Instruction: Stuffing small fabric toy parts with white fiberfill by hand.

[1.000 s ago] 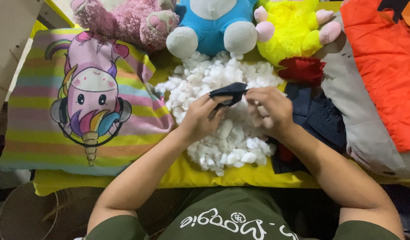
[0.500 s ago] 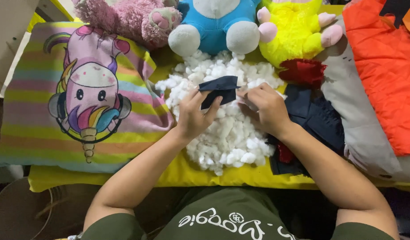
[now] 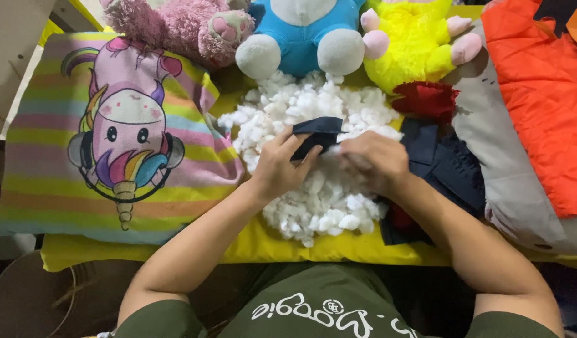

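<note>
Small dark navy fabric piece [image 3: 318,133]: flat, roughly rectangular, soft-edged, one corner folded under; matte cloth, no visible pattern. Position: above the centre of a loose heap of white fluffy stuffing [image 3: 313,188] on a yellow sheet [image 3: 276,247].

Left hand [image 3: 279,168]: thumb and fingers pinch the near edge of the fabric piece, lifting it off the stuffing.

Right hand [image 3: 375,159]: fingers curled down into the stuffing just beside the fabric; whether it clasps any cannot be told.

Adjacent: striped unicorn-print cushion [image 3: 113,138] left; pink [image 3: 182,25], blue [image 3: 301,37] and yellow plush toys [image 3: 407,50] behind.
</note>
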